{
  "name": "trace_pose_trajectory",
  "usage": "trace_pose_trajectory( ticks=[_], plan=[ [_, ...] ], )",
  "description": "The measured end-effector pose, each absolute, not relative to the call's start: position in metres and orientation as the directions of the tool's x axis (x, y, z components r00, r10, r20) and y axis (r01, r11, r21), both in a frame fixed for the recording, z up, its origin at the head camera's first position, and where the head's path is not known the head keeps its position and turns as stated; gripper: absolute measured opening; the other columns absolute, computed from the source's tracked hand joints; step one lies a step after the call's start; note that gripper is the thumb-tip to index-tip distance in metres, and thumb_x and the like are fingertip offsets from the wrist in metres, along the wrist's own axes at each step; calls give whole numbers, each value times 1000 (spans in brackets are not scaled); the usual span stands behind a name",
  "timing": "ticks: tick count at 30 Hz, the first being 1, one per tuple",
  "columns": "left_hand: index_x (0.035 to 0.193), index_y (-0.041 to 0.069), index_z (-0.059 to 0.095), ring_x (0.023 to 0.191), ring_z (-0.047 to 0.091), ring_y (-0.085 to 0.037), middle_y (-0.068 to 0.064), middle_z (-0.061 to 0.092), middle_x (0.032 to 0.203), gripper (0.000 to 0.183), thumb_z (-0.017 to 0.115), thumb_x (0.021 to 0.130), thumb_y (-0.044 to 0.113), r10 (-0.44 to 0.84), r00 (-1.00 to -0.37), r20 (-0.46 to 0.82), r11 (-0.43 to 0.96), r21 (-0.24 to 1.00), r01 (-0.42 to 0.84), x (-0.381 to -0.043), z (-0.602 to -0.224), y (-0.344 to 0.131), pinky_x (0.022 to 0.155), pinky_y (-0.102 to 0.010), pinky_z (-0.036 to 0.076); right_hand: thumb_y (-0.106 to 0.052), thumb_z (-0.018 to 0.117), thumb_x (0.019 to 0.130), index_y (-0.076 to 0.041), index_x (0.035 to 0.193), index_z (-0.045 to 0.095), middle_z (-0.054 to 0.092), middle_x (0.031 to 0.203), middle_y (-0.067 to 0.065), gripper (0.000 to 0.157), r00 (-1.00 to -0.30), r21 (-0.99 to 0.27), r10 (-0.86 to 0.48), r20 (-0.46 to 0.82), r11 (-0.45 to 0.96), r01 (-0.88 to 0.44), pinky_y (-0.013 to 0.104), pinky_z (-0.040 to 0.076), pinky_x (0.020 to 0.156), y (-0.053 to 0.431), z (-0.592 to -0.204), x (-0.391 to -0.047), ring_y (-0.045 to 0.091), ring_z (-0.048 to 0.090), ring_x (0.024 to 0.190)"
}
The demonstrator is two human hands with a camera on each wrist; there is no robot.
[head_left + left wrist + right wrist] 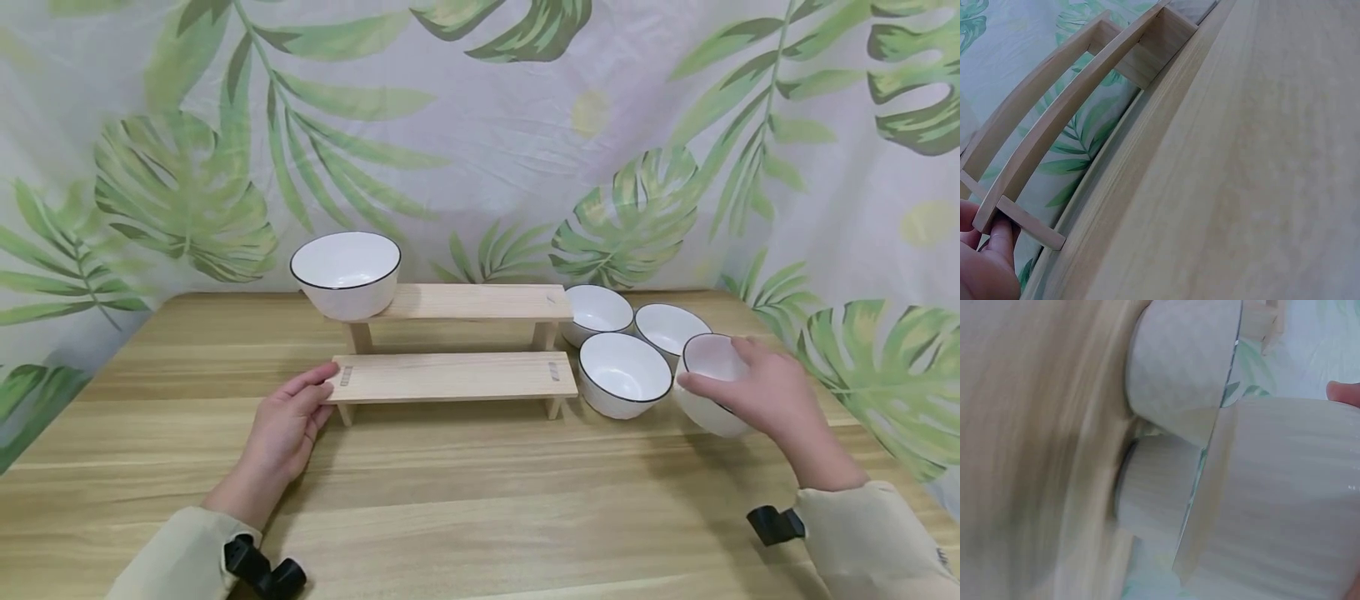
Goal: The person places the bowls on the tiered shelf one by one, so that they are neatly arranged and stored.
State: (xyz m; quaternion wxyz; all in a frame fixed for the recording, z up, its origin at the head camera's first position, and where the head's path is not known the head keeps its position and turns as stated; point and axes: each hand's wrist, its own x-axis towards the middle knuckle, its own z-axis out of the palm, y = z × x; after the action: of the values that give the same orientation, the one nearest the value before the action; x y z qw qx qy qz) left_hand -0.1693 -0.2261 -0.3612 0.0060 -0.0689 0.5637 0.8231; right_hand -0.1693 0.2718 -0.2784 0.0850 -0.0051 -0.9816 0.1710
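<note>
My left hand (276, 429) grips the left end of the lower step of a two-step wooden stand (450, 377), thumb on top and fingers beneath, as the left wrist view also shows. At the right, my right hand (783, 396) holds a white bowl (701, 404) by its dark rim, thumb and fingers on opposite sides. In the right wrist view this bowl (1285, 506) looms close, overlapping the bowls behind. Another white bowl (345, 271) sits upright on the left end of the stand's upper step.
Right of the stand, several white bowls stand close together, among them a front bowl (625, 375), a back bowl (597, 310) and a right-hand bowl (671, 327). All rest on the wood-grain table (480, 517). A leaf-patterned cloth (495, 150) hangs behind the table.
</note>
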Motion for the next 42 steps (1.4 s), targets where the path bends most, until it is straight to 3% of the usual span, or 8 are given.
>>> trace_pose_trajectory(
  ticks=[6, 18, 32, 36, 42],
  plan=[
    [103, 21, 70, 101, 54, 3, 1, 42, 130, 23, 54, 93, 8, -68, -990, -121, -355, 931, -89, -170, -361, -225, 84, -13, 46, -58, 64, 76, 13, 132, 38, 39, 130, 36, 94, -983, -322, -1, 184, 945, -61, 62, 35, 86, 263, -269, -169, 53, 37, 113],
    [96, 19, 72, 97, 57, 2, 14, 59, 106, 22, 56, 91, 5, -61, -996, -72, -389, 920, -43, -171, -362, -224, 81, -14, 48, -56, 67, 75, 10, 130, 42, 41, 132, 29, 90, -975, -338, -67, 211, 931, -138, 58, 36, 87, 246, -242, -174, 49, 39, 114],
    [92, 22, 72, 97, 57, 2, 15, 60, 103, 26, 53, 92, 3, -60, -996, -72, -380, 924, -44, -171, -361, -225, 82, -14, 48, -64, 62, 74, 1, 141, 34, 34, 141, 27, 98, -987, -336, -104, 121, 931, -140, 61, 32, 95, 216, -218, -187, 48, 33, 123],
    [97, 22, 71, 98, 56, 3, 9, 54, 116, 26, 53, 93, 5, -64, -993, -103, -366, 928, -73, -170, -360, -225, 84, -14, 47, -64, 64, 73, -1, 142, 33, 33, 144, 23, 98, -988, -370, -110, 106, 918, -142, 59, 31, 98, 205, -214, -189, 46, 31, 127],
    [103, 22, 70, 100, 55, 4, -7, 31, 142, 25, 52, 94, 7, -69, -988, -136, -360, 927, -103, -169, -359, -224, 86, -13, 45, -59, 67, 72, -1, 143, 31, 30, 146, 22, 99, -983, -413, -155, 101, 892, -183, 58, 28, 102, 189, -211, -195, 44, 26, 132]
  ],
)
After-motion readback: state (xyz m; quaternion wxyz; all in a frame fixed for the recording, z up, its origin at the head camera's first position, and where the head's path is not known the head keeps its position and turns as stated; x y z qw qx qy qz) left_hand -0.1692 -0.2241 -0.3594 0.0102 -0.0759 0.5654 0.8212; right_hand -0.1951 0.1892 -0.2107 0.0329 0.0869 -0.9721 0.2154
